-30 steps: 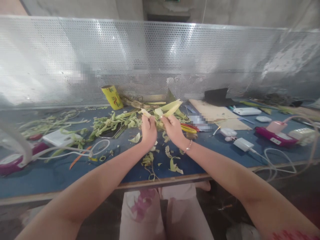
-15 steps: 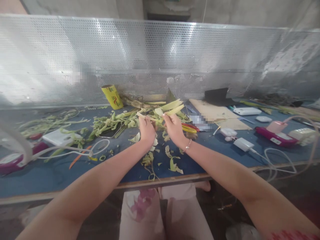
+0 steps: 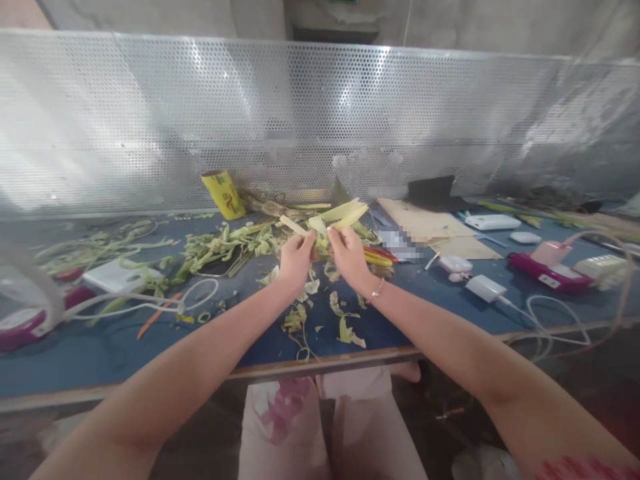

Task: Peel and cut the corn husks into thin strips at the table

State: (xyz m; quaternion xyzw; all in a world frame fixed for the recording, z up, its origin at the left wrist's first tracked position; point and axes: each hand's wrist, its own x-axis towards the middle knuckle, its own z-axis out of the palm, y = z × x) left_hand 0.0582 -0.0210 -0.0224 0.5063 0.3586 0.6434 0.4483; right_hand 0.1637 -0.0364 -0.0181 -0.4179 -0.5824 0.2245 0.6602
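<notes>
Head cam, close, looks fwd + down over tbl [image 3: 80, 363].

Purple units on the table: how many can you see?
2. One purple unit is at the picture's left edge, partly covered by a white band; the other purple unit is far right of the right hand, with a pink block on it. Others may be hidden.

Perforated metal screen [image 3: 320, 107] running behind blue desk [image 3: 100, 363]. Yellow cylinder [image 3: 223, 195] tilted near screen, left of centre. Farther left, white box [image 3: 111, 275]; orange strip [image 3: 149, 325] by white cable [image 3: 181, 307]. Right: brown cardboard [image 3: 430, 221], black object [image 3: 430, 193] just behind it; small white case [image 3: 455, 265] near white charger [image 3: 485, 289]; pink plug [image 3: 550, 253] on magenta power strip [image 3: 530, 271]; flat white device [image 3: 493, 223] farther back.
</notes>
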